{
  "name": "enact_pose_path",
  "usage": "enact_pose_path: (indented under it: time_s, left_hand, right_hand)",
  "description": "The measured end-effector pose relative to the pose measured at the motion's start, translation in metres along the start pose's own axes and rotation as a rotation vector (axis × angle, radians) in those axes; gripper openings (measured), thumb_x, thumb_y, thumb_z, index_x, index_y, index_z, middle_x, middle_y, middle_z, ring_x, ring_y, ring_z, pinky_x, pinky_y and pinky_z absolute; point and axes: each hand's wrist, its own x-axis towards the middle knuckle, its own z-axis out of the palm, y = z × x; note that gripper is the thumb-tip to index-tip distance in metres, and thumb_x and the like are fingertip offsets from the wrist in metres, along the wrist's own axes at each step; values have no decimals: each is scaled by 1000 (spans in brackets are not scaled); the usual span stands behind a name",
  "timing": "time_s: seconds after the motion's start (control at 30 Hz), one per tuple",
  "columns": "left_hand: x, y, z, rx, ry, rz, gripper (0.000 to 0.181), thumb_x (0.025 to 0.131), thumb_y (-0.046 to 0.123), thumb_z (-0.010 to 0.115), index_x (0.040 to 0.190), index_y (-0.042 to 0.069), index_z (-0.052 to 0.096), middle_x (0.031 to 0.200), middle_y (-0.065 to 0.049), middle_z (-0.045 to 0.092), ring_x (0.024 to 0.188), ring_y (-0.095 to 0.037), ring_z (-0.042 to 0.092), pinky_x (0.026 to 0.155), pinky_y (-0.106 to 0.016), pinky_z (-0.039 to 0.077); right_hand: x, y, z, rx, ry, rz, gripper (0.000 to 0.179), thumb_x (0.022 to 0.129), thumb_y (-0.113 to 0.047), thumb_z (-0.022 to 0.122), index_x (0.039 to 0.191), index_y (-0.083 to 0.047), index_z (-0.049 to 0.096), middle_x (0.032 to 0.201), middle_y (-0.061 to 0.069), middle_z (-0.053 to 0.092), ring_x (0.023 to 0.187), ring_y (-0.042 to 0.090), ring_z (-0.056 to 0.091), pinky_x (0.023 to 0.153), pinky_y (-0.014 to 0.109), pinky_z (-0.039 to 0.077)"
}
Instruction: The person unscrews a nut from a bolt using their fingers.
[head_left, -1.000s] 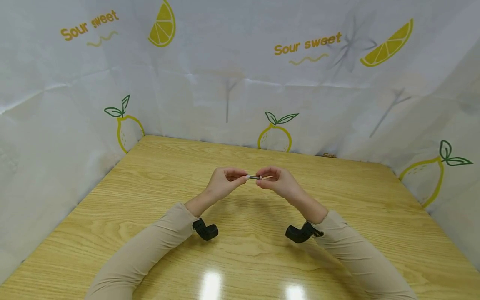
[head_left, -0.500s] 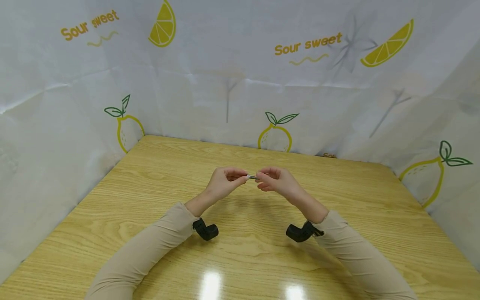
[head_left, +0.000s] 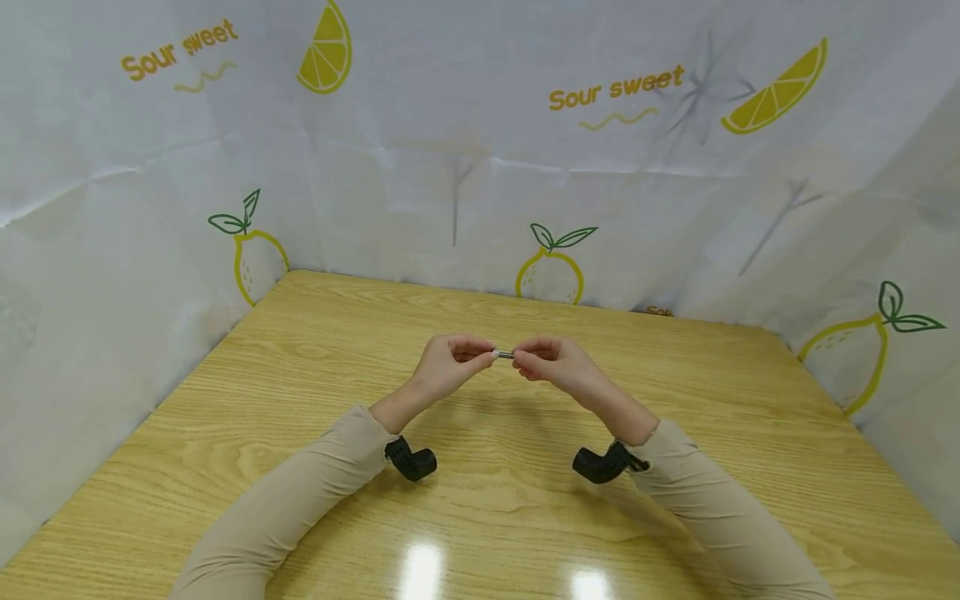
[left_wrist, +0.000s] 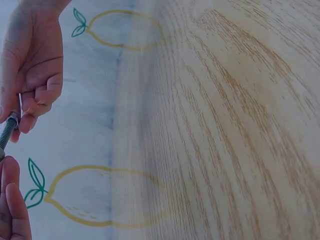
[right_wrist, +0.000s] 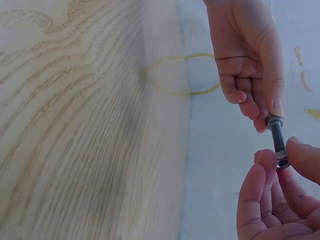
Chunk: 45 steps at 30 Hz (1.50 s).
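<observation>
A metal bolt (head_left: 505, 355) with a threaded shank is held level between both hands, above the table. My left hand (head_left: 447, 364) pinches its head end between thumb and fingers. The right hand (head_left: 558, 364) has thumb and fingertips at the other end. In the right wrist view, a hex nut (right_wrist: 281, 156) sits on the thread near that end, between the right thumb (right_wrist: 304, 157) and fingers, which partly hide it. The left wrist view cuts the bolt (left_wrist: 6, 134) at the picture's edge.
The wood-grain table (head_left: 480, 517) spreads below both hands. A white curtain (head_left: 420, 200) printed with lemons stands behind it and at both sides. Black wrist mounts (head_left: 411, 460) hang under the forearms.
The right fingers have shifted round the bolt's end: spread a second ago with the end showing, they now pinch it. The left hand and the bolt stay in place.
</observation>
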Motion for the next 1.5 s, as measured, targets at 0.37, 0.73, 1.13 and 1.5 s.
enact_pose_path:
  time_s: [0.37, 0.73, 1.13, 1.5]
  left_hand:
    - [0, -2, 0, -2, -3, 7, 25, 89, 15, 64, 109, 1, 68, 104, -19, 69, 97, -42, 63, 82, -47, 54]
    - [1, -1, 0, -9, -7, -4, 25, 89, 15, 64, 109, 1, 68, 103, -19, 69, 98, -41, 63, 81, -43, 55]
    - [-1, 2, 0, 0, 5, -24, 24, 89, 17, 64, 108, 3, 69, 103, -17, 70, 98, -38, 64, 78, -34, 55]
    - [-1, 2, 0, 0, 9, -18, 25, 89, 17, 64, 108, 2, 68, 104, -18, 69, 97, -36, 65, 78, -33, 55]
  right_hand:
    - [-1, 2, 2, -56, 76, -36, 32, 89, -19, 64, 116, -2, 60, 107, 9, 64, 95, 18, 63, 94, 49, 47]
    - [-3, 0, 5, -34, 106, -62, 27, 88, -15, 66, 111, -2, 60, 108, 10, 63, 86, 6, 63, 92, 49, 48]
    - [-1, 1, 2, -15, 55, -34, 42, 93, -27, 59, 124, -1, 53, 120, 20, 60, 104, 30, 62, 93, 46, 50]
    - [2, 1, 1, 48, -2, 1, 41, 98, -27, 50, 117, 8, 55, 90, 2, 68, 80, 5, 63, 88, 39, 53]
